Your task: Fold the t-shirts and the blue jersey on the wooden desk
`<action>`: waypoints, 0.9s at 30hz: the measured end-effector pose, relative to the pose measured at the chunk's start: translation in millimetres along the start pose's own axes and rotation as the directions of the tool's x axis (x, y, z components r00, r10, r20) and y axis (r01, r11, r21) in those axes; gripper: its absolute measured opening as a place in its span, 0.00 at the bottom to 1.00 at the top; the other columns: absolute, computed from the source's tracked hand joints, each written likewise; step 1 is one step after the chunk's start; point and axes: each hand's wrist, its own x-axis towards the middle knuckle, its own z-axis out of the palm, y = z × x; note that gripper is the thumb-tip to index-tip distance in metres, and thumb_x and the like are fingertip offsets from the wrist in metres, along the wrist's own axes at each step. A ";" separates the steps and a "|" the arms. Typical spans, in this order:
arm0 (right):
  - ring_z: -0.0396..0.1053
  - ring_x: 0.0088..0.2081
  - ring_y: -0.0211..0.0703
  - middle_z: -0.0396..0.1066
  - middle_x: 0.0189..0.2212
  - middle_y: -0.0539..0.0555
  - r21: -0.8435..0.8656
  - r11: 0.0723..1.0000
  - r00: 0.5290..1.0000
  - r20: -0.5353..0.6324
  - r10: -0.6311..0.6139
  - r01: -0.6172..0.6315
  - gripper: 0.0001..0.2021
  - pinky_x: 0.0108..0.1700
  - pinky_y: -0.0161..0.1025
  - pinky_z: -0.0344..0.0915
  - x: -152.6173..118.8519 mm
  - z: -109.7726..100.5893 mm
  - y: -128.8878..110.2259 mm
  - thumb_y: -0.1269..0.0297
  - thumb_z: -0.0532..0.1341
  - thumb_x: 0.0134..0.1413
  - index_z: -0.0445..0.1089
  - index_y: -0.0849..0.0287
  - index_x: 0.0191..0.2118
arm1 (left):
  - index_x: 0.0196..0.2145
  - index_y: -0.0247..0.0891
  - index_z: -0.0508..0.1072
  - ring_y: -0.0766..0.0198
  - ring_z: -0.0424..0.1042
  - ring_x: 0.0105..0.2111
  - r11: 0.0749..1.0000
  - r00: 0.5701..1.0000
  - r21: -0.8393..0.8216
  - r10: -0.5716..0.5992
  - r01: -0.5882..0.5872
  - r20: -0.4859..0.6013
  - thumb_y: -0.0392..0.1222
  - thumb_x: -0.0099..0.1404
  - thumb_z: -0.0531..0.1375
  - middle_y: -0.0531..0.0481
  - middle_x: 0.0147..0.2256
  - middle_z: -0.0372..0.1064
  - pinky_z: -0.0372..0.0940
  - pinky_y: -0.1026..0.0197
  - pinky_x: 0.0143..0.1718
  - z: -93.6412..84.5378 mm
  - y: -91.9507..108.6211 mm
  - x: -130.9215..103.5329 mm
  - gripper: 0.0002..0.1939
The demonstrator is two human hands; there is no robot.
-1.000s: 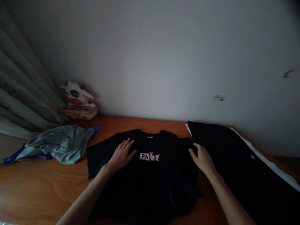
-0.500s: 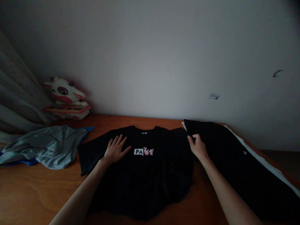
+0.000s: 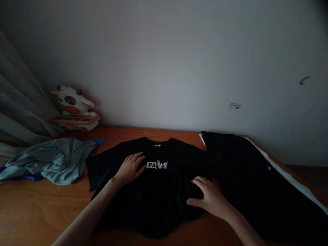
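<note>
The left hand, fingers spread, lies on the chest of one black T-shirt, seemingly to steady it on the wooden table; the right hand, half-curled, touches its bunched side, perhaps to smooth it, though a grip can't be told. Around it: two piled garments and one cow toy keyboard.

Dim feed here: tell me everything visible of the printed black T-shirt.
The black T-shirt, short-sleeved soft-looking cloth, lies face up on the wooden table, neck toward the wall. Its chest print shows "PA" boxed in white beside a pink figure. The lower part is rumpled. The left hand rests on the chest, the right hand at the rumpled cloth.
</note>
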 end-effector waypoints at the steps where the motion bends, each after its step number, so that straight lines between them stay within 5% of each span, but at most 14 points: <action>1: 0.72 0.51 0.55 0.74 0.50 0.58 0.023 1.000 0.999 0.039 0.004 -0.005 0.21 0.54 0.49 0.68 -6.4 -0.3 -7.0 0.45 0.68 0.53 0.76 0.54 0.47 | 0.63 0.40 0.70 0.44 0.63 0.65 1.000 1.000 -0.005 0.012 -0.012 0.023 0.62 0.71 0.53 0.37 0.67 0.59 0.58 0.40 0.65 -1.2 5.3 -4.7 0.31; 6: 0.76 0.42 0.50 0.78 0.41 0.54 0.224 0.974 0.992 0.125 -0.016 -0.013 0.11 0.46 0.43 0.72 -31.3 -25.0 -18.0 0.56 0.66 0.55 0.79 0.52 0.43 | 0.71 0.43 0.56 0.35 0.46 0.71 0.997 0.974 -0.019 0.073 -0.070 0.215 0.78 0.57 0.57 0.34 0.73 0.44 0.44 0.29 0.68 -0.6 8.1 -26.2 0.54; 11: 0.75 0.31 0.46 0.78 0.29 0.50 0.284 0.953 0.957 0.289 0.022 -0.107 0.17 0.34 0.38 0.73 -47.1 -44.4 -2.9 0.45 0.70 0.49 0.79 0.52 0.39 | 0.73 0.45 0.51 0.35 0.44 0.72 0.993 0.958 -0.048 0.117 -0.108 0.263 0.79 0.51 0.61 0.34 0.73 0.42 0.42 0.28 0.68 -6.1 -5.7 -32.3 0.61; 14: 0.77 0.35 0.50 0.79 0.33 0.54 0.183 0.976 0.971 0.225 0.077 -0.120 0.21 0.39 0.42 0.75 -41.6 -36.0 -4.2 0.39 0.67 0.52 0.79 0.53 0.35 | 0.71 0.46 0.56 0.42 0.51 0.71 0.992 0.973 -0.085 0.108 -0.092 0.206 0.74 0.61 0.58 0.37 0.72 0.48 0.48 0.35 0.68 -7.4 -4.0 -32.7 0.49; 18: 0.72 0.57 0.54 0.75 0.56 0.58 0.135 0.987 0.996 -0.001 0.088 -0.087 0.24 0.60 0.51 0.67 -25.0 -9.3 -15.2 0.41 0.54 0.66 0.74 0.51 0.54 | 0.70 0.43 0.59 0.39 0.50 0.71 0.994 0.986 -0.006 -0.107 0.108 0.130 0.68 0.70 0.50 0.36 0.72 0.48 0.49 0.31 0.67 4.1 3.5 -37.5 0.39; 20: 0.61 0.67 0.57 0.64 0.66 0.58 0.081 0.994 0.998 0.010 0.068 -0.069 0.29 0.67 0.58 0.58 -20.3 0.8 -16.4 0.40 0.54 0.65 0.68 0.49 0.64 | 0.71 0.41 0.56 0.34 0.46 0.71 0.984 0.978 0.035 -0.176 0.173 0.115 0.71 0.67 0.51 0.34 0.72 0.46 0.47 0.28 0.66 12.1 3.6 -41.8 0.44; 23: 0.47 0.72 0.67 0.54 0.72 0.59 -0.001 0.999 0.989 0.142 0.051 -0.052 0.41 0.68 0.67 0.51 -14.5 1.0 -10.6 0.34 0.66 0.51 0.64 0.47 0.67 | 0.72 0.43 0.55 0.34 0.45 0.71 0.987 0.980 0.029 -0.158 0.155 0.121 0.74 0.64 0.53 0.34 0.72 0.46 0.46 0.27 0.66 17.4 -0.4 -44.0 0.48; 25: 0.56 0.69 0.68 0.62 0.68 0.60 0.013 0.999 0.984 0.173 0.036 -0.039 0.37 0.66 0.65 0.57 -3.9 -6.9 -5.6 0.34 0.67 0.49 0.72 0.48 0.61 | 0.70 0.43 0.59 0.34 0.48 0.71 0.986 0.979 0.019 -0.169 0.168 0.113 0.74 0.64 0.53 0.34 0.71 0.51 0.47 0.28 0.66 15.6 -1.9 -38.4 0.46; 27: 0.70 0.60 0.60 0.74 0.58 0.59 0.052 0.999 0.995 0.097 0.013 -0.018 0.25 0.62 0.57 0.65 16.6 -14.7 -2.6 0.39 0.60 0.61 0.78 0.51 0.51 | 0.66 0.39 0.66 0.37 0.56 0.68 0.979 0.977 -0.001 -0.201 0.202 0.074 0.69 0.69 0.51 0.33 0.68 0.57 0.52 0.32 0.65 12.1 0.4 -26.1 0.39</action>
